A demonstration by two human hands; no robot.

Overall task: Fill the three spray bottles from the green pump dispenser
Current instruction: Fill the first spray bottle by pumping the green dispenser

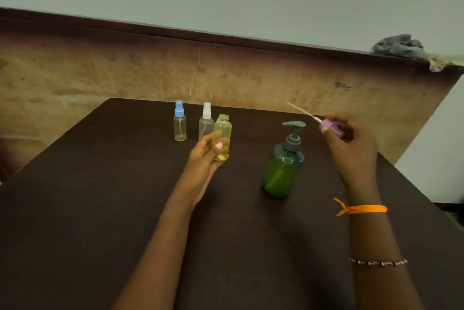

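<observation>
From the head camera, take the green pump dispenser (283, 169) as your landmark: it stands upright on the dark brown surface (100, 209), with its grey-green pump head turned to the left of the frame. No label, brand or readable writing shows on it, nor on any of the bottles. To the left of the dispenser, your left hand (204, 156) holds the yellow spray bottle (222, 136) upright just above the surface, its fingers curled round the lower body and the thumb pressed across the front; the bottle's threaded neck is open, with no top on it, and you can see a little yellowish liquid at the bottom. Farther left of the dispenser and a bit farther back, two clear spray bottles stand on the surface: the white-capped bottle (206, 121) partly behind the yellow one, and the blue-capped bottle (179, 121) beyond it, apart from both. To the right of the dispenser and slightly behind it, your right hand (351, 144) is raised off the surface, its fingers pinching the purple spray top (332, 129), whose thin dip tube (302, 111) slants up and back toward the wall. An orange thread band (361, 208) and a beaded bracelet (378, 262) sit on your right forearm. Far behind and right of the dispenser, a crumpled grey cloth (400, 46) lies on the ledge (226, 38) along the wall.
</observation>
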